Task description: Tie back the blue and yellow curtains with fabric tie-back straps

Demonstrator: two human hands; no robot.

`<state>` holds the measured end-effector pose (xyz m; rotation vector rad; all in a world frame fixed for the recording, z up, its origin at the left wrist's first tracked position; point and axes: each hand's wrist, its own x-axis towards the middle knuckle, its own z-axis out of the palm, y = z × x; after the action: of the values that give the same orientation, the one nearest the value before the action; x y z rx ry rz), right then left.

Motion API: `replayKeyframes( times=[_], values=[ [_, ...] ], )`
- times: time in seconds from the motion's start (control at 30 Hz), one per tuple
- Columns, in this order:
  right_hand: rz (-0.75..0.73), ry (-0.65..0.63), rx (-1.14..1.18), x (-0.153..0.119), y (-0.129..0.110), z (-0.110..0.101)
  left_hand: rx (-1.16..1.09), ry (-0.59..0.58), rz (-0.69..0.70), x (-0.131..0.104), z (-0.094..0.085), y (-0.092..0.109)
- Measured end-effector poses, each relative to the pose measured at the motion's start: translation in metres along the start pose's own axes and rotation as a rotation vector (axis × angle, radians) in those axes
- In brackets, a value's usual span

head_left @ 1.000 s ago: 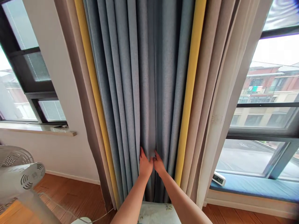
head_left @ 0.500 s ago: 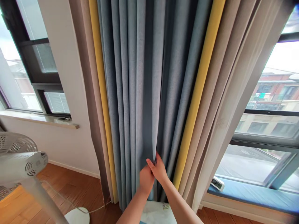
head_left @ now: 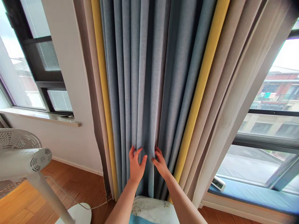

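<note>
A blue-grey curtain (head_left: pixel 134 77) hangs in long vertical folds before me, bordered by yellow strips and beige panels. My left hand (head_left: pixel 137 165) is at its lower part, fingers spread, with the fingertips against or very near the folds; nothing is held in it. Just to the right, my right hand (head_left: pixel 160 163) has its thumb and fingers on either side of one fold's edge, pinching the cloth. Part of that grip is hidden behind the fold.
A white fan (head_left: pixel 35 160) stands at the left on the wooden floor (head_left: pixel 74 180), its cord running toward the curtain. Below my hands is a floral-patterned cloth surface (head_left: pixel 151 207). A small digital clock (head_left: pixel 218 183) sits on the blue window-seat cushion (head_left: pixel 247 193) at right.
My hands were together at the curtain's fold. Now my left hand has moved left and opened, while my right hand stays at the fold's edge. The view has shifted slightly.
</note>
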<state>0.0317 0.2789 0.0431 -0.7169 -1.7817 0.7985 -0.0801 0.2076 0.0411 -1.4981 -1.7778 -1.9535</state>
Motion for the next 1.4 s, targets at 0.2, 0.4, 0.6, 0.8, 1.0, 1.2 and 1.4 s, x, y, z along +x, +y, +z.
replayKeyframes(
  times=[0.2, 0.4, 0.6, 0.8, 1.0, 1.2, 1.4],
  values=[
    [-0.071, 0.0, -0.096, 0.006, 0.002, 0.001, -0.265, -0.056, -0.28, 0.015, 0.007, -0.013],
    [-0.093, -0.013, -0.113, 0.021, 0.003, -0.002, -0.301, -0.268, -0.252, 0.011, 0.019, -0.009],
    [-0.058, 0.058, -0.128, 0.025, 0.014, -0.002, -0.197, -0.244, -0.17, 0.008, 0.033, -0.004],
    [-0.038, 0.209, -0.262, 0.019, 0.023, -0.006, -0.252, -0.366, -0.173, 0.01, 0.045, 0.003],
    [0.024, 0.143, -0.182, 0.012, 0.013, -0.006, -0.202, -0.309, -0.259, 0.011, 0.047, 0.008],
    [0.088, 0.122, -0.04, 0.005, 0.007, 0.0, -0.28, -0.312, -0.259, 0.009, 0.048, 0.0],
    [0.129, 0.195, -0.232, 0.01, 0.001, 0.002, -0.315, -0.411, -0.163, -0.001, 0.045, -0.009]
  ],
)
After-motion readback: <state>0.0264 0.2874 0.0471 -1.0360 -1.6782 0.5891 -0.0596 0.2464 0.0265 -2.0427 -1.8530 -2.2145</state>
